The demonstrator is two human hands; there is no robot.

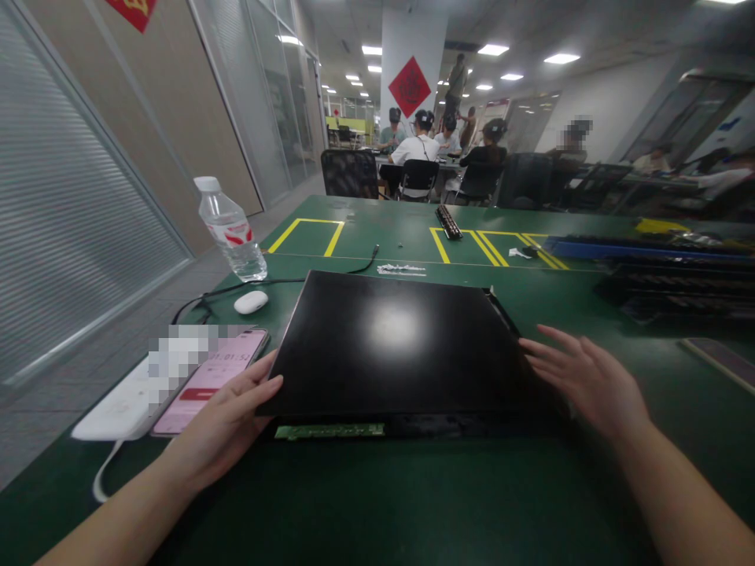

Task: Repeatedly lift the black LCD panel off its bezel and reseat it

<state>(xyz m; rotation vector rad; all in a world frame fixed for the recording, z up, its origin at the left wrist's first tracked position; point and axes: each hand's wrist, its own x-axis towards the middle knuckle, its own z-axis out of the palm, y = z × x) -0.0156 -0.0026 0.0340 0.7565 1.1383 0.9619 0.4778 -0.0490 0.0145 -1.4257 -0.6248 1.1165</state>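
Note:
In front of me is a flat black display panel (377,354) with a glossy glare spot. A green circuit board strip (330,431) shows below its near edge. My left hand (230,413) grips the panel's left near corner, thumb on top and fingers beneath. At the right side, my right hand (583,377) has its fingers stretched out and spread, the fingertips at or close to the panel's right edge; whether they touch it I cannot tell. What lies under the panel is mostly hidden.
Left of the panel are a phone (206,385), a white device (127,393), a white oval case (251,302), a black cable (283,281) and a water bottle (231,232). Blurred dark strips (678,271) lie at right on the green table (401,503). People sit at tables beyond.

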